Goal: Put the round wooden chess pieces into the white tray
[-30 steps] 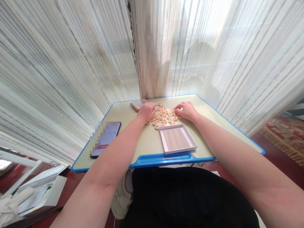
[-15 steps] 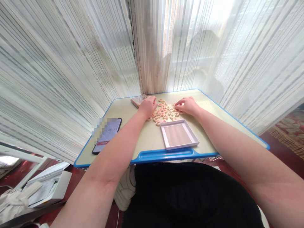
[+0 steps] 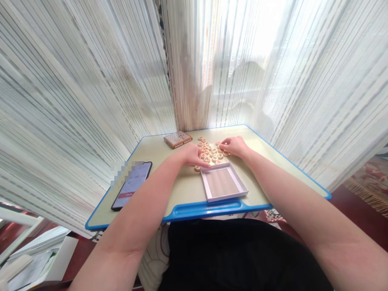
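Looks partway, with chess pieces out but red and dark left mixed beyond shallow box, between half-curled left hand and bent-fingered right hand, cannot tell either grip.

I logged the left hand nearer the body than in either earlier frame: it had left the spot beside the printed box and come over the near-left side of the round pieces. Its thumb, tucked from sight before, now stretched toward the far-left corner of the shallow tray. The box, partly covered earlier, showed clear of the hand. The phone timer had gone from 32 to 33. My view had shifted; the tabletop sat lower.
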{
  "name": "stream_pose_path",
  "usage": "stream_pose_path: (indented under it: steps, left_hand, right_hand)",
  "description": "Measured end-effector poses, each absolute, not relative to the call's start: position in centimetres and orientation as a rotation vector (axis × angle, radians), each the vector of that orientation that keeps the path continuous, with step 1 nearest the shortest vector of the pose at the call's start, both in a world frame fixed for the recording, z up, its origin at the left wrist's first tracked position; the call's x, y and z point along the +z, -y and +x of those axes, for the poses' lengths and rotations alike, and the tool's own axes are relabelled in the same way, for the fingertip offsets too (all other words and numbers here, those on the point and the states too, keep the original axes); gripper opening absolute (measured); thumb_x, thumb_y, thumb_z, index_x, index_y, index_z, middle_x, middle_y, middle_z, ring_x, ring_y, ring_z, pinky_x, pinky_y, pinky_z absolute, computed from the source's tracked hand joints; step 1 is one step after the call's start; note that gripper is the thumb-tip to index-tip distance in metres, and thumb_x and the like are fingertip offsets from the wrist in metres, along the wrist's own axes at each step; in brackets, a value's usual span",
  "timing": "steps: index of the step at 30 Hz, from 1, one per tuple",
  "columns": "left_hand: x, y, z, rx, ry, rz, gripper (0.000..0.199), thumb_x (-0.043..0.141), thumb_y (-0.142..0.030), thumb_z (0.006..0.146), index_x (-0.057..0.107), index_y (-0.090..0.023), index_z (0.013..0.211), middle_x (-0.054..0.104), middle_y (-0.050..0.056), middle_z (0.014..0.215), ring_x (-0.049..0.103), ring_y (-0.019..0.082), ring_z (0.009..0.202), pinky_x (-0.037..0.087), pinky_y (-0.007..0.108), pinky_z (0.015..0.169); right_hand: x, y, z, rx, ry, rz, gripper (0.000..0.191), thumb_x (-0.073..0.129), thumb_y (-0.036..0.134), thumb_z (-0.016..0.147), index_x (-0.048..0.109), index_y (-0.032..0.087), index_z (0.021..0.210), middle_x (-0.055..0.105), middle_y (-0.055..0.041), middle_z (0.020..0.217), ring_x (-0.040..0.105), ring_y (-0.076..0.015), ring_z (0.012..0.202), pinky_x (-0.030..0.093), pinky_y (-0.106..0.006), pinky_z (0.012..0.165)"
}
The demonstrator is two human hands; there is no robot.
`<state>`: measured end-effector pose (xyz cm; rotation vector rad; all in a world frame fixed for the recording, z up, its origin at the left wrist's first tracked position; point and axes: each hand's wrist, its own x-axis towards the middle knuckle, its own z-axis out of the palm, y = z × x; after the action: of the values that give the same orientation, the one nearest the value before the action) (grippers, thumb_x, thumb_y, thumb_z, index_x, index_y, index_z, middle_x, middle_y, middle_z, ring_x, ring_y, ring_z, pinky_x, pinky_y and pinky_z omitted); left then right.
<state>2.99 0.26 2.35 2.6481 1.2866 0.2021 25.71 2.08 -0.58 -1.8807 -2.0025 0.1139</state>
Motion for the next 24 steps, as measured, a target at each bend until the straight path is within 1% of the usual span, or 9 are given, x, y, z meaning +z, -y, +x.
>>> stream_pose_path:
  steps: [7,10,13,15,17,19,20,22,24]
  left_hand:
    - [1.6,-1.0,2.8,0.286,-1.323,2.669,0.054,0.063,-0.071,0.050,0.049,-0.019,0.048,0.045,-0.001,0.047,0.040,0.012,0.048,0.018,0.027,0.047]
    - [1.5,-1.0,2.7,0.326,-1.361,2.675,0.052,0.061,-0.070,0.054,0.052,-0.019,0.050,0.048,0.000,0.048,0.042,0.013,0.051,0.020,0.027,0.048]
    - [1.5,-0.8,2.7,0.337,-1.382,2.680,0.049,0.058,-0.067,0.059,0.055,-0.019,0.053,0.052,0.001,0.051,0.044,0.013,0.053,0.022,0.026,0.049]
    - [1.6,-0.6,2.8,0.348,-1.366,2.683,0.045,0.058,-0.063,0.062,0.059,-0.019,0.058,0.055,0.001,0.054,0.046,0.014,0.055,0.024,0.025,0.049]
    - [1.8,-0.4,3.0,0.354,-1.353,2.686,0.039,0.057,-0.057,0.065,0.061,-0.019,0.061,0.057,0.001,0.056,0.047,0.014,0.057,0.025,0.025,0.050]
    - [1.9,-0.2,3.2,0.331,-1.356,2.699,0.034,0.056,-0.052,0.067,0.062,-0.019,0.061,0.058,0.001,0.057,0.048,0.013,0.058,0.026,0.025,0.050]
    - [1.9,-0.2,3.4,0.312,-1.357,2.709,0.033,0.056,-0.050,0.068,0.063,-0.019,0.061,0.058,0.001,0.057,0.048,0.013,0.058,0.026,0.025,0.050]
    - [1.8,-0.2,3.5,0.275,-1.350,2.729,0.032,0.055,-0.048,0.069,0.063,-0.018,0.061,0.059,0.001,0.057,0.048,0.013,0.057,0.027,0.025,0.050]
    - [1.7,-0.2,3.5,0.256,-1.346,2.731,0.033,0.053,-0.048,0.070,0.064,-0.018,0.062,0.060,0.001,0.058,0.048,0.013,0.057,0.027,0.025,0.050]
  right_hand:
    - [-0.4,-1.7,25.3,0.162,2.000,-1.807,0.027,0.055,0.041,0.074,0.071,0.021,0.083,0.069,-0.0013,0.075,0.062,-0.0180,0.076,0.037,-0.037,0.091]
    - [-0.6,-1.5,25.3,0.190,1.962,-1.721,0.023,0.060,0.040,0.072,0.070,0.022,0.083,0.070,-0.0012,0.084,0.061,-0.0196,0.086,0.036,-0.038,0.094]
    - [-0.7,-1.4,25.2,0.278,1.885,-1.637,0.019,0.062,0.036,0.070,0.069,0.021,0.080,0.071,-0.0019,0.086,0.059,-0.0215,0.094,0.040,-0.036,0.092]
    - [-0.6,-1.2,25.2,0.346,1.806,-1.558,0.019,0.062,0.035,0.071,0.068,0.019,0.081,0.071,-0.0038,0.087,0.061,-0.0210,0.091,0.045,-0.034,0.085]
    - [-0.4,-1.1,25.1,0.422,1.695,-1.490,0.021,0.062,0.035,0.072,0.066,0.018,0.083,0.070,-0.0063,0.091,0.062,-0.0201,0.084,0.050,-0.032,0.073]
    - [-0.1,-0.9,25.0,0.498,1.596,-1.462,0.023,0.063,0.035,0.072,0.065,0.017,0.085,0.068,-0.0078,0.095,0.062,-0.0191,0.079,0.050,-0.029,0.061]
    - [-0.1,-0.9,24.9,0.521,1.566,-1.462,0.022,0.064,0.035,0.071,0.064,0.017,0.085,0.068,-0.0080,0.095,0.061,-0.0186,0.077,0.050,-0.028,0.059]
    - [0.0,-0.7,24.7,0.527,1.555,-1.476,0.019,0.065,0.032,0.070,0.064,0.017,0.082,0.068,-0.0075,0.093,0.061,-0.0183,0.077,0.050,-0.029,0.062]
    - [0.1,-0.7,24.6,0.509,1.585,-1.491,0.015,0.066,0.029,0.069,0.064,0.017,0.078,0.068,-0.0067,0.088,0.060,-0.0185,0.079,0.049,-0.032,0.071]
